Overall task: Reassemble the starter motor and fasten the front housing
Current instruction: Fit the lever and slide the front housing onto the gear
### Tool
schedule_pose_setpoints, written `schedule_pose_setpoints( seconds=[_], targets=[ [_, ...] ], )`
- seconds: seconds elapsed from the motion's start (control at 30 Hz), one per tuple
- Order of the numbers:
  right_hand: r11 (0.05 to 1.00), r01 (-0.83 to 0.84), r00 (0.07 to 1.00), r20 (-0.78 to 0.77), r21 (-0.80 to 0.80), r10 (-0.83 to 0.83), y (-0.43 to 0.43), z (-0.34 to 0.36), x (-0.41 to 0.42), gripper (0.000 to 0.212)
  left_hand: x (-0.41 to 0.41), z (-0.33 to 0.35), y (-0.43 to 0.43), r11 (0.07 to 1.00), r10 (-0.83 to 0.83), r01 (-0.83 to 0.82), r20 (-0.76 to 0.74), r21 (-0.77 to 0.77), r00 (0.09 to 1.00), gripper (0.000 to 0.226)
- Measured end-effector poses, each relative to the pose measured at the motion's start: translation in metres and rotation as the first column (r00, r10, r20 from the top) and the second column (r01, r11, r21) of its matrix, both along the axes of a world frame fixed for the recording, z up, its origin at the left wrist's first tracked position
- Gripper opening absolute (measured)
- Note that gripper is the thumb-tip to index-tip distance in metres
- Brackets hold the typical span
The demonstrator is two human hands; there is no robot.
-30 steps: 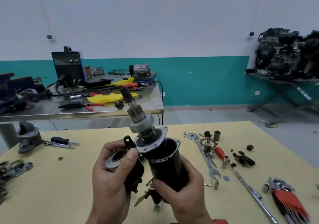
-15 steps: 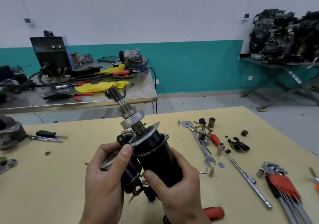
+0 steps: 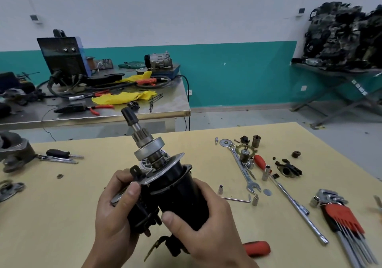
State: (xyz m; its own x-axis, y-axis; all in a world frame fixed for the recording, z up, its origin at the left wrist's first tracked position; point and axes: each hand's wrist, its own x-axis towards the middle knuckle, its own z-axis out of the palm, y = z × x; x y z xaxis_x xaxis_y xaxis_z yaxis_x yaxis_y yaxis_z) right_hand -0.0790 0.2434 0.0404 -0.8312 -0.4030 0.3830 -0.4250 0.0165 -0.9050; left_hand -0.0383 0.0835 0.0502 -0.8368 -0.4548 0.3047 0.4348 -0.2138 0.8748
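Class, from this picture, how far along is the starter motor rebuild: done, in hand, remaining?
Done: the geared shaft sits in the black motor body. In hand: the left hand grips the smaller cylinder beside it, the right hand grips the body. Left: the shaft end is bare; the grey casting, likely the front housing, lies on the table, wrench and sockets too.
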Motion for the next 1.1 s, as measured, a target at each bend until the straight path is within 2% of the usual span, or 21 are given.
schedule_pose_setpoints(
  seconds=[0.13, 0.3, 0.4, 0.5, 0.63, 0.73, 0.83, 0.97, 1.03, 1.1],
  targets=[
    [0.999, -0.048, 0.997, 0.063, 0.022, 0.046, 0.003, 0.0, 0.0, 0.045, 0.001, 0.0, 0.0, 1.0, -0.007, 0.007, 0.028, 0.028, 1.0, 0.016],
    [0.983, 0.124, 0.991, -0.062, 0.134, -0.117, 0.001, -0.003, 0.002, 0.046, 0.001, -0.001, 0.008, 0.993, 0.018, -0.028, 0.087, 0.112, 0.996, 0.021],
    [0.972, 0.175, 0.98, -0.122, 0.159, -0.156, 0.001, -0.005, 0.0, 0.047, 0.0, -0.004, 0.007, 0.995, 0.073, -0.077, 0.054, 0.067, 0.996, 0.015],
    [0.989, 0.109, 0.993, -0.054, 0.1, -0.104, 0.001, -0.005, -0.002, 0.044, -0.001, -0.007, 0.004, 0.996, 0.092, -0.092, 0.042, 0.007, 0.995, 0.014],
    [0.998, 0.045, 0.999, 0.007, 0.036, -0.045, 0.002, -0.002, 0.0, 0.041, -0.001, -0.008, 0.001, 0.997, 0.066, -0.064, 0.041, -0.045, 0.997, 0.035],
    [0.997, -0.041, 0.993, 0.105, -0.063, 0.047, 0.004, -0.001, -0.001, 0.042, -0.002, -0.007, -0.004, 0.996, -0.01, 0.014, 0.044, -0.09, 0.999, 0.039],
    [0.996, -0.056, 0.994, 0.086, -0.073, 0.062, 0.004, -0.003, -0.001, 0.042, 0.0, -0.004, -0.009, 0.986, -0.09, 0.098, 0.067, -0.134, 0.994, 0.047],
    [0.999, -0.007, 1.0, -0.012, -0.05, 0.007, 0.001, -0.007, -0.002, 0.042, 0.001, -0.006, -0.012, 0.979, -0.077, 0.091, 0.082, -0.184, 0.994, 0.068],
    [0.999, 0.006, 0.999, -0.04, -0.053, -0.009, 0.001, -0.007, -0.003, 0.042, 0.0, -0.006, -0.011, 0.971, -0.069, 0.082, 0.065, -0.224, 0.995, 0.069],
    [0.995, -0.011, 1.0, 0.002, -0.1, 0.011, 0.002, -0.006, -0.005, 0.042, 0.0, -0.006, -0.01, 0.962, -0.063, 0.075, 0.054, -0.261, 0.997, 0.065]
  ],
)
